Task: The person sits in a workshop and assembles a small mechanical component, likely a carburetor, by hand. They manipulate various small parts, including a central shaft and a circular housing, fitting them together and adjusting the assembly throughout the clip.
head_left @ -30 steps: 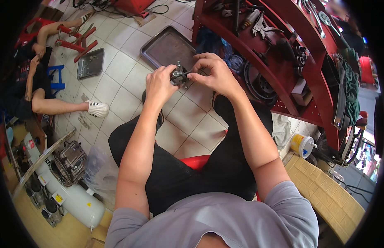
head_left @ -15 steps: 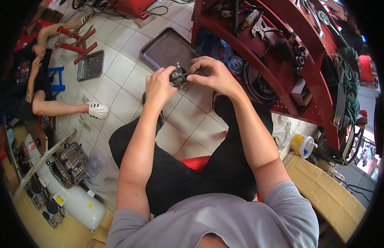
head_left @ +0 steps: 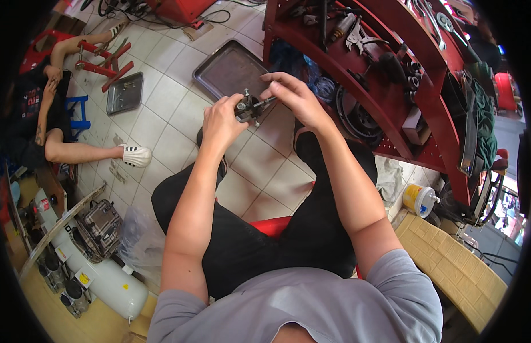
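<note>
Between my knees, above the floor, my left hand [head_left: 220, 124] grips a small dark metal mechanical part [head_left: 246, 107] with bolts standing out above and below; its exact kind I cannot make out. A thin dark rod [head_left: 266, 102] sticks out from the part's right side toward my right hand [head_left: 297, 100]. The fingers of that hand are stretched out and loose, beside the rod's outer end. Whether the palm touches the rod is hidden.
Past my hands a dark metal tray [head_left: 231, 63] lies on the tiles. A red tool rack [head_left: 385, 97] with pliers stands at right. On the left are a smaller tray [head_left: 125, 94], a red stand [head_left: 108, 60], a seated person [head_left: 42, 108] and a white tank [head_left: 102, 280].
My right hand's fingers have loosened from their curl round the rod, leaving more of it showing. The part has turned slightly in my left hand.
</note>
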### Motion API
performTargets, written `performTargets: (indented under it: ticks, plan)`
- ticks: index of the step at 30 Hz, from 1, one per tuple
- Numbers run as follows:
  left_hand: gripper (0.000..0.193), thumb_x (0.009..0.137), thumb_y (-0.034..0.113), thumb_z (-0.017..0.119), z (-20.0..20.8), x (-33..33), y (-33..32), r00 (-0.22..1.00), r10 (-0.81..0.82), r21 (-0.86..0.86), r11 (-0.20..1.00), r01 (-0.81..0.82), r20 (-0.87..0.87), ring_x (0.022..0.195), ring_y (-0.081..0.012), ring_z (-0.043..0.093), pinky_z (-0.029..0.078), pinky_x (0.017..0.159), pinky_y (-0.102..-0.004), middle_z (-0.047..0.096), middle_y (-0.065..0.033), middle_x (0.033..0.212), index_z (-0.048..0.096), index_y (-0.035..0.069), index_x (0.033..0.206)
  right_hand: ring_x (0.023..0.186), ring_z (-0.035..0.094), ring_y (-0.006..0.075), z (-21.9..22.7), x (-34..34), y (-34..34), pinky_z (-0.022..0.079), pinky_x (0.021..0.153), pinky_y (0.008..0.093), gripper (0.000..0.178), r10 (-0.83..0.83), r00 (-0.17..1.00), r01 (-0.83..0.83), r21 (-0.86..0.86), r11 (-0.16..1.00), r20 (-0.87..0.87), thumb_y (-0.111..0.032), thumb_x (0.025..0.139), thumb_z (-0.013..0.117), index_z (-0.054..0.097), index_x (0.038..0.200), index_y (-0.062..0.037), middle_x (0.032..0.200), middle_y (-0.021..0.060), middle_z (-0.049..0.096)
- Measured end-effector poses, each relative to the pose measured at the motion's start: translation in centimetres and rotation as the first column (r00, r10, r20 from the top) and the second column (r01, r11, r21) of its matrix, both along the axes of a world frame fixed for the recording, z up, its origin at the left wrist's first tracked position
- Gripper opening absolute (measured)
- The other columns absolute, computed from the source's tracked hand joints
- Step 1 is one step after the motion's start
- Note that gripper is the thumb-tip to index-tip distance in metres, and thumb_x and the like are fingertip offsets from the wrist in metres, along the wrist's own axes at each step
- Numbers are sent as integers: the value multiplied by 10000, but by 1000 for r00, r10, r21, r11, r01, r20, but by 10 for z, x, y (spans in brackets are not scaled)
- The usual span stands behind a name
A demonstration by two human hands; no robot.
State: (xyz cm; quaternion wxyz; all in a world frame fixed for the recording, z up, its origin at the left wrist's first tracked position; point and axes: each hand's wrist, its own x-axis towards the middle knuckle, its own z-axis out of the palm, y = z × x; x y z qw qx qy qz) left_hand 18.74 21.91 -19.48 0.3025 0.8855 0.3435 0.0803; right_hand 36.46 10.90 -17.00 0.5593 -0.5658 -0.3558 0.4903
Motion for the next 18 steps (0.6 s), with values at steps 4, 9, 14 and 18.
performTargets:
  ticks: [4, 9, 14, 18]
  plan:
    - [583, 612, 191, 874, 2, 1, -2, 999, -33, 20, 999, 34, -13, 962, -300, 657, 467, 838, -418, 687, -94, 1002, 660, 103, 1148, 1009, 600, 147, -9, 0, 3, 465, 921, 304, 436, -85, 996, 85, 12, 996, -22, -326, 1011, 541, 554, 1280, 18, 1036, 86, 657]
    - [582, 611, 208, 876, 3, 0, -3, 996, -43, 37, 998, 46, -73, 973, -289, 654, 457, 838, -415, 688, -83, 1003, 662, 110, 1143, 921, 604, 129, -9, 0, 6, 477, 884, 280, 437, -170, 984, 170, 16, 985, 55, -341, 1001, 565, 583, 1234, 27, 986, 62, 646]
    - [585, 607, 211, 877, 1, 0, -1, 997, -28, 19, 999, 29, -77, 989, -287, 648, 444, 842, -406, 689, -72, 1004, 663, 117, 1143, 818, 601, 121, -8, -3, 7, 467, 782, 267, 535, -154, 987, 157, -57, 986, 55, -456, 946, 622, 628, 1140, 44, 858, 67, 657]
    - [586, 607, 210, 878, 3, 1, -3, 993, -43, 12, 999, 45, -114, 982, -291, 651, 446, 839, -406, 689, -69, 999, 661, 116, 1143, 889, 620, 148, -4, 8, 4, 477, 879, 303, 491, -139, 990, 139, -32, 990, -10, -388, 1013, 528, 582, 1213, 57, 944, 70, 658]
